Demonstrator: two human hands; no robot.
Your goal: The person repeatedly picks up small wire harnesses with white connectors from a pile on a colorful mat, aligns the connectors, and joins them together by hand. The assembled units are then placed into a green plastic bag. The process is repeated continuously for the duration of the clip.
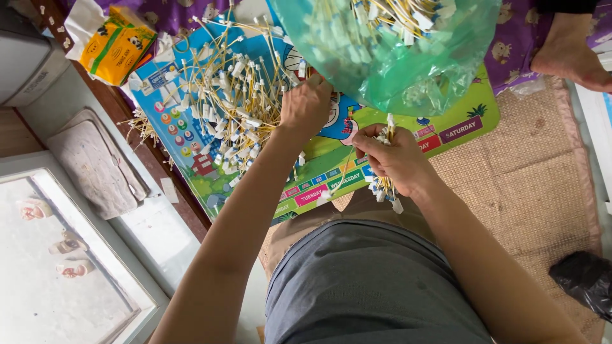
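Note:
A heap of thin yellow cables with white plug ends [223, 95] lies spread over a colourful picture mat [395, 127]. My left hand [306, 105] reaches into the right edge of that heap, fingers curled down among the cables. My right hand [395, 159] is closed around a bundle of the same cables [386, 188], white ends sticking out above and below the fist. A green see-through plastic bag [389, 57] full of more cables hangs just above both hands.
A yellow tissue pack [118, 44] sits at the top left. A woven straw mat [529, 185] covers the floor to the right, with a black bag [586, 280] at its lower edge. Another person's bare foot [570, 57] rests top right. A grey cloth [95, 165] lies left.

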